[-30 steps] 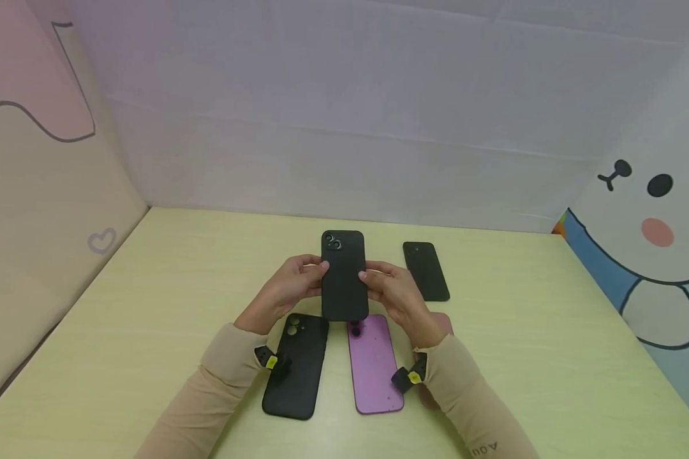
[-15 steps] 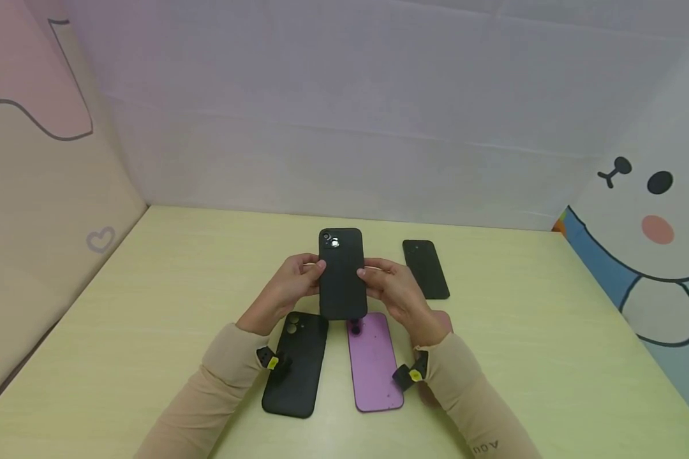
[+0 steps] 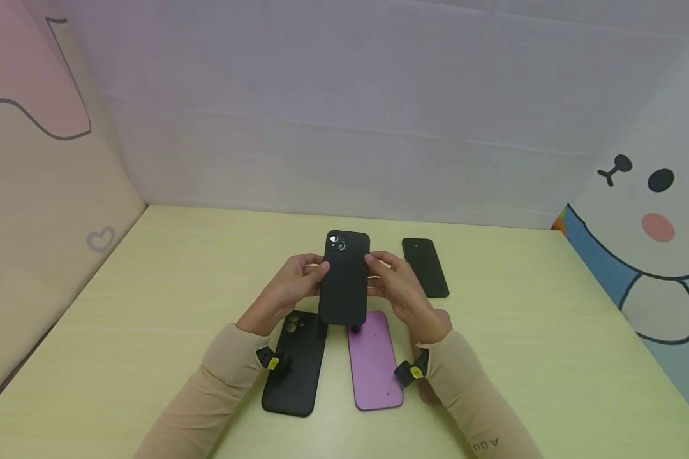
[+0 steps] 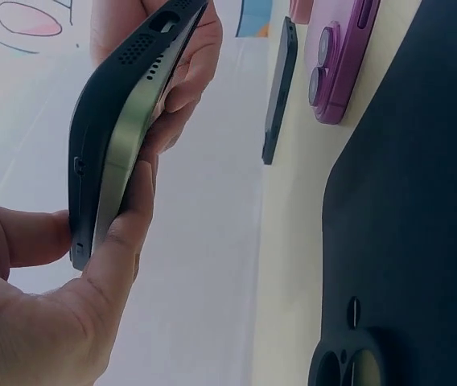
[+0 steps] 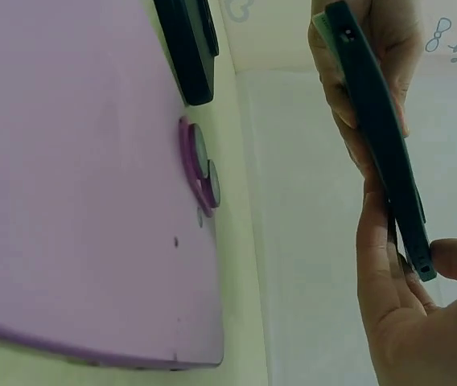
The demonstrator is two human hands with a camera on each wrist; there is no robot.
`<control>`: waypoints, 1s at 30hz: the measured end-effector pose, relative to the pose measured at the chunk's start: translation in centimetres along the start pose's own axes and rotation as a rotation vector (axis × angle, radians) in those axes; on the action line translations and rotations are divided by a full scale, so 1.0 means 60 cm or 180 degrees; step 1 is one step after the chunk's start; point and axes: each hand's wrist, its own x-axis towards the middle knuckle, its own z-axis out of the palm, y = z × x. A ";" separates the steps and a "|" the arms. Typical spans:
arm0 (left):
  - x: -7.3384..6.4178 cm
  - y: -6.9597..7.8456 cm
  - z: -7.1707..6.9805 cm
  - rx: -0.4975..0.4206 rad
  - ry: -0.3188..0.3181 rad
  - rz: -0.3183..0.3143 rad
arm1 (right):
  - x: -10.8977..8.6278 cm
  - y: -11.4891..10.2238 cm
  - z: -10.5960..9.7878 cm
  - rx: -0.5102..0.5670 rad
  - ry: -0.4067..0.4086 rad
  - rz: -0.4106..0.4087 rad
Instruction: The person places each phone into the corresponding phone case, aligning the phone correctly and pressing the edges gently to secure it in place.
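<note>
Both hands hold up a black phone case (image 3: 344, 280) in the head view, its camera end upward. The left wrist view shows a phone with a pale green edge (image 4: 122, 157) inside the case, standing proud of it along part of the bottom and side. My left hand (image 3: 295, 282) pinches the left edge, thumb on the back and fingers behind. My right hand (image 3: 396, 284) grips the right edge likewise, its thumb near the upper corner. Below lie another black case with camera cutouts (image 3: 295, 376) and a purple phone (image 3: 374, 366), whose camera end the held case partly overlaps.
A black phone (image 3: 426, 268) lies at the back right of the pale yellow table (image 3: 207, 255). Beneath the right forearm is a dusty-pink flat thing (image 3: 443, 317), mostly hidden. A white cloth wall (image 3: 344, 146) stands along the back edge.
The held case with its phone has tilted, its top shifting slightly right and its lower end left. My right thumb has moved higher along its edge. The things on the table stay put.
</note>
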 end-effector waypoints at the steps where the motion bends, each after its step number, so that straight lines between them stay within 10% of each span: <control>1: 0.000 -0.001 0.000 0.0014 0.0002 0.0001 | 0.000 0.000 -0.001 -0.0041 0.0017 -0.0009; 30: -0.005 -0.001 0.005 0.0318 -0.0269 0.0045 | -0.002 -0.006 -0.011 0.0400 0.0330 -0.0247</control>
